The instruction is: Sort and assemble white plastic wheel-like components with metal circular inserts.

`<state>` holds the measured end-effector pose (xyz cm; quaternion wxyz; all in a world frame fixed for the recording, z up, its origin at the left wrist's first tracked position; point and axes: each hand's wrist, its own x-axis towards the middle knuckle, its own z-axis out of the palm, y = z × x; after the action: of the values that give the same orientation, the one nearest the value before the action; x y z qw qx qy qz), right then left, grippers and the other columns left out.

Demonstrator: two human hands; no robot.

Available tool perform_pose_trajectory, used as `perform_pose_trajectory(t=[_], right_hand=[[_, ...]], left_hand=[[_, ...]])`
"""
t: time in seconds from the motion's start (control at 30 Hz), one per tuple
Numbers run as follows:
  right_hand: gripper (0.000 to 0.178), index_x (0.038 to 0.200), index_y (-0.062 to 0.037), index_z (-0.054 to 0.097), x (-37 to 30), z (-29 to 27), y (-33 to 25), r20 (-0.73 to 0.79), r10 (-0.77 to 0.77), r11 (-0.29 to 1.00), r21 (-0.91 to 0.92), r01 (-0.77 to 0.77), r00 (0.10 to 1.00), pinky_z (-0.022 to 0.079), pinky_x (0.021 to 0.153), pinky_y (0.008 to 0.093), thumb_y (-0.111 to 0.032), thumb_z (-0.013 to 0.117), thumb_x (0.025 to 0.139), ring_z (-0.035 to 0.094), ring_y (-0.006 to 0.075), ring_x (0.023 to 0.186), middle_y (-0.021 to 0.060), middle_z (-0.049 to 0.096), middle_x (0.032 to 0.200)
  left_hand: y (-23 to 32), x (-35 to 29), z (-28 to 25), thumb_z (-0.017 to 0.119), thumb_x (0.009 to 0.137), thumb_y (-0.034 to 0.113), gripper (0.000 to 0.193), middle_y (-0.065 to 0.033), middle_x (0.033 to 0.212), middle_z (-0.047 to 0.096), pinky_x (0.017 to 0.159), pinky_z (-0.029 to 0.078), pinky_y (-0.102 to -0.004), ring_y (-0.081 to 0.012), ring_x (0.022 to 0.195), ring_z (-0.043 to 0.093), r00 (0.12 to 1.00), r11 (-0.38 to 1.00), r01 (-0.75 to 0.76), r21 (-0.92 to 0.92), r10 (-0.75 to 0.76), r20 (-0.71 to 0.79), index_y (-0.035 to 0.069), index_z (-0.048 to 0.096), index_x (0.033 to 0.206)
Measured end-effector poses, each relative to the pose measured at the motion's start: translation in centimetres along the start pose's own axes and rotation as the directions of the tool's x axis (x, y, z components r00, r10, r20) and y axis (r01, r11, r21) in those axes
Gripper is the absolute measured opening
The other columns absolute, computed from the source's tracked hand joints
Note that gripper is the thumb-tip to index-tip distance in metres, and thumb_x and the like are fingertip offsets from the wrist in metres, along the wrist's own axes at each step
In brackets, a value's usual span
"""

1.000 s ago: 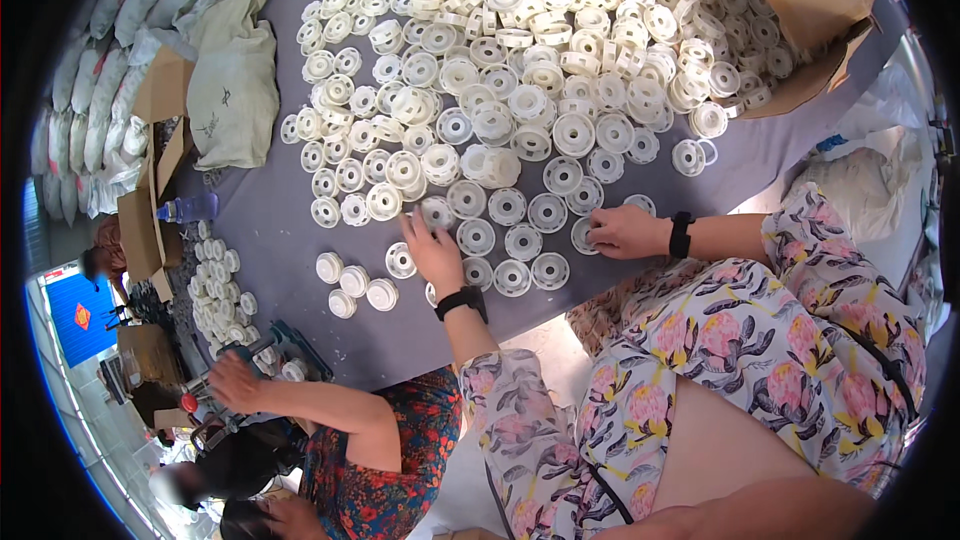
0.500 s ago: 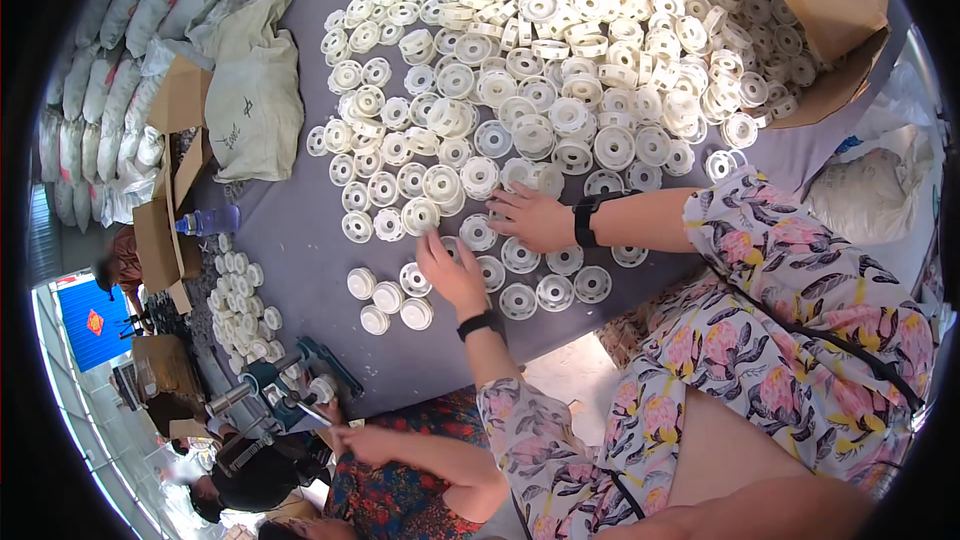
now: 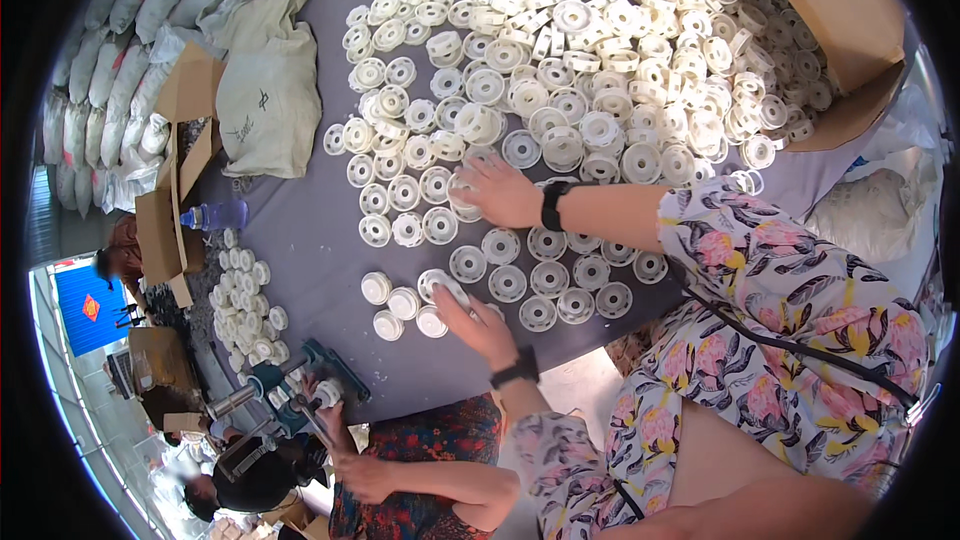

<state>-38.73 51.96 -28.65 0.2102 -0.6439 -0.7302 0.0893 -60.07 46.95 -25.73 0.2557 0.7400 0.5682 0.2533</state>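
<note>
My left hand (image 3: 478, 328) is closed around a tilted white plastic wheel (image 3: 441, 286). It is beside a small group of stacked white wheels (image 3: 403, 303) at the near left of the cloth. My right hand (image 3: 500, 190) lies farther up the table, fingers apart, over another white wheel (image 3: 462, 208) that its palm partly covers. Rows of round wheels with holed centres (image 3: 438, 225) lie to its left, and more flat wheels (image 3: 547, 278) lie nearer my body. What is under my right fingertips is partly hidden.
A large heap of white wheels (image 3: 600, 30) spills from a cardboard box (image 3: 830, 0) at the far right. A co-worker's hand (image 3: 368, 478) works at a green clamp-like hand tool (image 3: 290, 395) at lower left. A bottle (image 3: 215, 216), loose wheels (image 3: 245, 305) and a cloth sack (image 3: 268, 100) lie left.
My left hand has moved down toward the stacked group with a wheel in it. My right hand has shifted left onto the wheel rows. The whole view has slid slightly.
</note>
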Motion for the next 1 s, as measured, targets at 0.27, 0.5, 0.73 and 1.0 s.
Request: perform_pose_trajectory(t=[0.27,0.5,0.73,1.0], right_hand=[[0.036,0.109,-0.0169,0.055,1.4,-1.4,3.5,0.051,0.116,0.992,0.041,-0.118,0.992,0.045,0.077,0.0379,-0.010,0.057,0.073,0.053,0.0280,0.095,0.0135,0.046,0.121],[0.033,0.107,-0.0143,0.056,-9.0,-6.2,-0.8,0.247,-0.195,0.981,0.064,0.185,0.949,0.042,0.085,0.0396,-0.015,0.058,0.074,0.050,0.0274,0.102,0.0095,0.047,0.119],[0.040,0.111,-0.0143,0.055,-19.2,-11.1,1.2,0.367,0.123,0.985,0.066,-0.158,0.922,0.038,0.093,0.0402,-0.013,0.061,0.072,0.043,0.0307,0.116,0.0078,0.048,0.120],[0.044,0.112,-0.0156,0.056,-16.4,-8.9,3.5,0.201,0.324,0.942,0.019,-0.335,0.924,0.036,0.094,0.0453,-0.011,0.061,0.068,0.040,0.0316,0.118,0.0089,0.044,0.126]], left_hand=[[-2.7,-7.3,1.2,0.050,0.086,0.027,0.057,-0.0237,0.138,0.028,0.102,0.013,-0.0570,-0.0371,0.131,0.020,0.945,0.859,0.292,0.422,-0.327,0.012,-0.001,0.032,0.133],[1.7,5.8,2.8,0.059,0.077,0.013,0.056,-0.0274,0.134,0.031,0.100,0.027,-0.0470,-0.0434,0.121,0.033,0.947,0.984,-0.173,-0.029,0.175,0.268,-0.003,0.038,0.127],[4.5,10.3,9.2,0.060,0.070,0.011,0.056,-0.0233,0.133,0.034,0.098,0.027,-0.0520,-0.0399,0.122,0.033,0.851,0.876,-0.379,0.298,0.203,0.485,0.007,0.044,0.123],[7.5,10.2,12.2,0.054,0.064,-0.001,0.054,-0.0197,0.127,0.042,0.095,0.033,-0.0464,-0.0396,0.115,0.039,0.734,0.804,-0.593,-0.040,0.560,0.384,0.002,0.048,0.118]])
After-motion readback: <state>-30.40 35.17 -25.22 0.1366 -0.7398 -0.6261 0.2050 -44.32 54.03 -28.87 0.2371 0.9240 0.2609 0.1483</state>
